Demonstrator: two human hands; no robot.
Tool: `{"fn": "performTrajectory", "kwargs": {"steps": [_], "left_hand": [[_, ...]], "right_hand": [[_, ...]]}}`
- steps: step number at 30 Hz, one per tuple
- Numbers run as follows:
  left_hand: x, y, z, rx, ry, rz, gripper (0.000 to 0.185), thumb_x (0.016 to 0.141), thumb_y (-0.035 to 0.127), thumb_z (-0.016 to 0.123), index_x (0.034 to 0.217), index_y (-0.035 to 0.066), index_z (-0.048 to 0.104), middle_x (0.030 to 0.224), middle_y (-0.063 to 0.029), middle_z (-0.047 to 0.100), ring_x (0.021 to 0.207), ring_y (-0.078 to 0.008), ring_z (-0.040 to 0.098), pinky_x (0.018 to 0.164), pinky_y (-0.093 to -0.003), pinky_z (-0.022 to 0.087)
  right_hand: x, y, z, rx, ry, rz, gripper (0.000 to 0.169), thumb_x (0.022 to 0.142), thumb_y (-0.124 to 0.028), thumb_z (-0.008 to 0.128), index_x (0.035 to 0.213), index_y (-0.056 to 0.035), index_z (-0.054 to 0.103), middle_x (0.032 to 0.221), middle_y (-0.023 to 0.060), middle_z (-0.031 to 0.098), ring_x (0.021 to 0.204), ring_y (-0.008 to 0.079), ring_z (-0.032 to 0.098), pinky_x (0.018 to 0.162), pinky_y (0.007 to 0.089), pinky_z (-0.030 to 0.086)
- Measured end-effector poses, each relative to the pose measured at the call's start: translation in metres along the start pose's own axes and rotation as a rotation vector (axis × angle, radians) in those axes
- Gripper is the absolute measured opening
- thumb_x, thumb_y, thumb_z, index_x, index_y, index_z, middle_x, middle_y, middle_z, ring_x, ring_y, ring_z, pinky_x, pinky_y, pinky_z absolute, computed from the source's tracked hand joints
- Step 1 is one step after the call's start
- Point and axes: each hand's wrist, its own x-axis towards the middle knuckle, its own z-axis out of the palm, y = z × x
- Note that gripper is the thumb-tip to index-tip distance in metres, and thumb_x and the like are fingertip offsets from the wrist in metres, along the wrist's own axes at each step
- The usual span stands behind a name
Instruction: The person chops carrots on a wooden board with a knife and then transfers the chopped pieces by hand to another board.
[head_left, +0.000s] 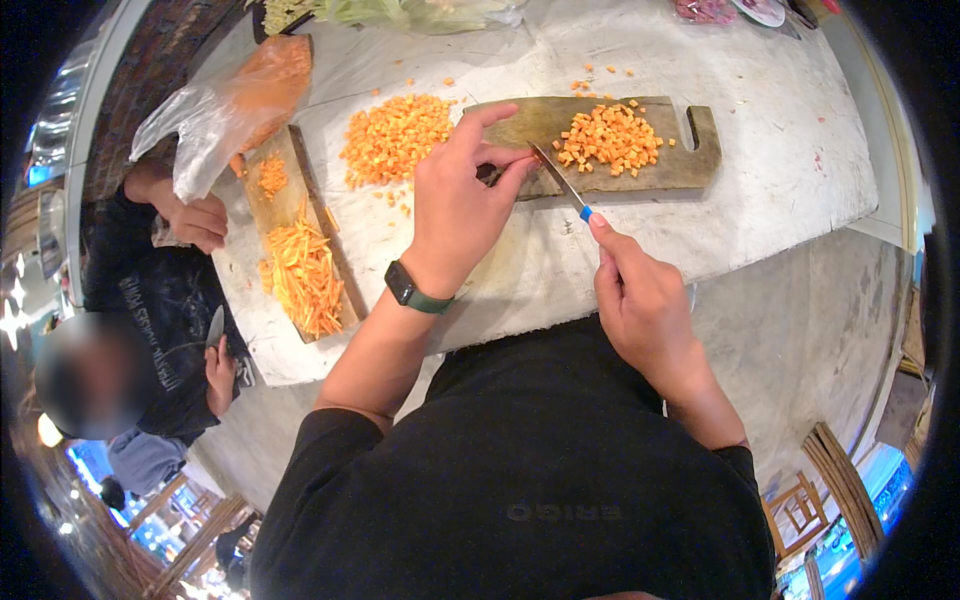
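Note:
My right hand (646, 296) grips a small kitchen knife (561, 180) by its blue handle, the blade slanting up and left over a wooden cutting board (510, 129). At the blade's tip, the thumb and a finger of my left hand (466, 187) come together, with its index finger raised. A tiny reddish bit shows there; whether my fingers pinch it or the blade is unclear. Diced carrot (611, 141) lies heaped on the board, right of the knife. Left of the board, a larger pile of carrot cubes (397, 139) rests directly on the white tabletop (780, 135).
A second wooden board (298, 157) at left carries carrot sticks (304, 277) and small carrot bits (273, 175). Beyond it lies a clear plastic bag (206, 124) over something orange. Beside the table, a person (176, 300) holds a knife (216, 326). Leafy greens (420, 13) sit at the far edge.

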Motion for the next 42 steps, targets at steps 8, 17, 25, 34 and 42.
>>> {"fn": "performTrajectory", "kwargs": {"steps": [8, 17, 25, 34, 42], "left_hand": [[-0.003, 0.003, 0.001, 0.043, -0.008, 0.003, 0.037, 0.093, 0.009, 0.090, 0.125, 0.009, 0.073, 0.093, -0.0071, 0.087, 0.077, -0.0195, 0.080, 0.071, -0.0329, 0.059], [-0.004, 0.009, 0.009, 0.193, 0.024, 0.162, 0.021, 0.095, 0.010, 0.086, 0.113, 0.010, 0.075, 0.104, -0.0056, 0.086, 0.093, -0.0288, 0.076, 0.089, -0.0420, 0.055], [0.012, 0.007, 0.012, 0.043, 0.030, 0.156, 0.020, 0.102, 0.005, 0.077, 0.122, 0.006, 0.078, 0.112, -0.0104, 0.085, 0.101, -0.0268, 0.081, 0.085, -0.0376, 0.059], [0.059, 0.011, -0.032, 0.245, -0.486, 0.322, 0.114, 0.076, 0.054, 0.100, 0.169, 0.011, 0.050, 0.157, -0.0212, 0.063, 0.146, -0.0372, 0.059, 0.123, -0.0507, 0.039], [0.033, 0.014, -0.026, 0.262, -0.526, 0.280, 0.129, 0.064, 0.050, 0.104, 0.172, 0.012, 0.045, 0.156, -0.0161, 0.063, 0.143, -0.0344, 0.059, 0.123, -0.0523, 0.035]], "right_hand": [[-0.013, 0.010, 0.002, -0.108, -0.073, -0.005, 0.053, 0.094, 0.001, 0.074, 0.147, -0.0003, 0.068, 0.082, 0.0116, 0.066, 0.066, 0.0333, 0.068, 0.060, 0.0468, 0.056], [-0.012, 0.024, -0.042, -0.142, -0.095, 0.014, 0.056, 0.093, 0.003, 0.071, 0.147, -0.0109, 0.071, 0.078, 0.0106, 0.058, 0.065, 0.0344, 0.063, 0.061, 0.0493, 0.053], [-0.010, 0.032, -0.038, 0.093, 0.035, 0.000, 0.038, 0.102, -0.001, 0.068, 0.139, -0.0075, 0.074, 0.096, 0.0161, 0.078, 0.082, 0.0386, 0.075, 0.069, 0.0501, 0.058], [-0.001, 0.044, -0.052, 0.100, -0.030, 0.193, 0.033, 0.109, -0.012, 0.068, 0.141, -0.0066, 0.071, 0.086, 0.0137, 0.075, 0.073, 0.0318, 0.073, 0.069, 0.0434, 0.057], [-0.006, 0.083, -0.089, 0.249, 0.314, 0.389, 0.029, 0.121, -0.025, 0.056, 0.129, -0.0004, 0.071, 0.085, 0.0000, 0.060, 0.080, 0.0082, 0.050, 0.071, 0.0287, 0.043]]}}
